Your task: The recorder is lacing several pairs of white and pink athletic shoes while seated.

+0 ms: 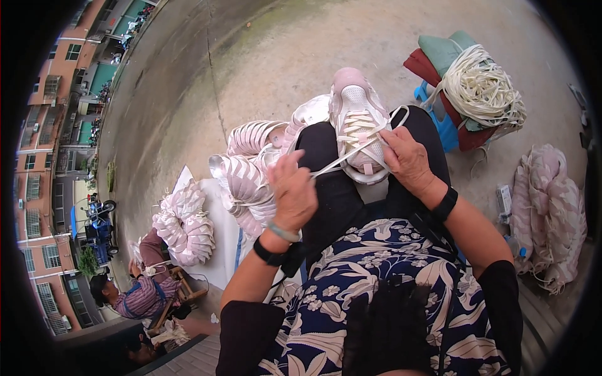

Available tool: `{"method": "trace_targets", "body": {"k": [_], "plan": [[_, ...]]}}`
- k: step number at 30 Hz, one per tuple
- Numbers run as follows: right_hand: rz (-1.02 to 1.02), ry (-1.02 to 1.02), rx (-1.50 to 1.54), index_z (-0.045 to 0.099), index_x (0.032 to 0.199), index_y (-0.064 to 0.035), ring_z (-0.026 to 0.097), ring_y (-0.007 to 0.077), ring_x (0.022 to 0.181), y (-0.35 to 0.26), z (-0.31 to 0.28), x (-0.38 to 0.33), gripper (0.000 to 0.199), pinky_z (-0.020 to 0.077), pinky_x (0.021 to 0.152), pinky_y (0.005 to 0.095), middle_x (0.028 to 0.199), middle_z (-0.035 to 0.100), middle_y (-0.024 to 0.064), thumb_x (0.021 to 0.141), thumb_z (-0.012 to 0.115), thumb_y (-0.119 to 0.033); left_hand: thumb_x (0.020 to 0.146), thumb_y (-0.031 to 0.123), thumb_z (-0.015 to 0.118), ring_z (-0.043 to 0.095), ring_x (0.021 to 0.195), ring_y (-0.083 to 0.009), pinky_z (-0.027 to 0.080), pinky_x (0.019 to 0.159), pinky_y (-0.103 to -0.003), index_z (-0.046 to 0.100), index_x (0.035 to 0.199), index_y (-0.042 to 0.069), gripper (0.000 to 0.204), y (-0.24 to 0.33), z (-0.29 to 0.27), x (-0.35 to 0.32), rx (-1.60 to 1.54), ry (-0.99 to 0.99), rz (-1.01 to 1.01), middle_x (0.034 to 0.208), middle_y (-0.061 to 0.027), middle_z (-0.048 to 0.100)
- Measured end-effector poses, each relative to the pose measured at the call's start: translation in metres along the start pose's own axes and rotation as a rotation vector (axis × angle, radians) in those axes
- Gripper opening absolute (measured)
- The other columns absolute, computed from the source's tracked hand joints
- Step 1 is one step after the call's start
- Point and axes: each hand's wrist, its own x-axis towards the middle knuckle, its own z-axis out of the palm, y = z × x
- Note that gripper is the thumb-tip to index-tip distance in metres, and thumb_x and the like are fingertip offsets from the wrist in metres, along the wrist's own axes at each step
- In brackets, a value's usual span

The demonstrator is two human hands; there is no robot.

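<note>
A pink and white sneaker (360, 125) rests across my lap with its toe pointing away from me. Cream shoelace (359, 120) is threaded across its tongue. My right hand (409, 158) pinches a lace at the sneaker's right side, where a loop stands out above the fingers. From the lower eyelets another length of lace (332, 165) stretches to my left hand (293, 195), which is closed on it and slightly blurred. The left fingertips are partly hidden. My black trousers (335, 188) lie under the sneaker.
Strung bundles of pink and white shoe pieces (244, 182) lie left of my knees; another bundle (545, 213) is at right. A heap of cream laces (480, 88) sits on cloths over a blue stool (444, 128). Another person (138, 297) sits at lower left.
</note>
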Motion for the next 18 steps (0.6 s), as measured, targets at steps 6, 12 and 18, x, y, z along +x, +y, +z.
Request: {"method": "trace_targets", "body": {"k": [6,12,18], "plan": [[-0.040,0.025,0.039,0.060,0.102,-0.0042,0.060,0.0303,0.073,-0.002,0.004,0.001,0.024,0.0489,0.062,0.0366,0.088,0.055,0.0119,0.079,0.057,-0.010,0.071,0.013,0.058,0.045,0.110,-0.0325,0.028,0.094,-0.048,0.057,0.080,0.006,0.011,-0.121,-0.003,-0.106,0.255,-0.134,-0.523,0.118,-0.0128,0.052],[0.060,0.026,0.230,0.057,0.103,-0.0033,0.058,0.0205,0.063,-0.003,-0.003,-0.001,0.024,0.0467,0.057,0.0303,0.081,0.054,0.0101,0.080,0.060,-0.009,0.071,0.014,0.063,0.047,0.106,-0.0309,0.029,0.093,-0.046,0.059,0.085,0.006,0.016,-0.063,0.008,-0.054,0.137,-0.049,-0.249,0.112,-0.0114,0.056],[0.441,0.023,0.575,0.054,0.101,0.0007,0.052,0.0084,0.054,0.014,-0.004,0.005,0.021,0.0438,0.049,0.0247,0.065,0.055,0.0053,0.085,0.059,-0.011,0.072,0.014,0.065,0.051,0.101,-0.0302,0.033,0.091,-0.043,0.061,0.094,0.005,0.024,-0.021,0.026,0.001,-0.090,0.093,-0.052,0.109,-0.0116,0.058]]}}
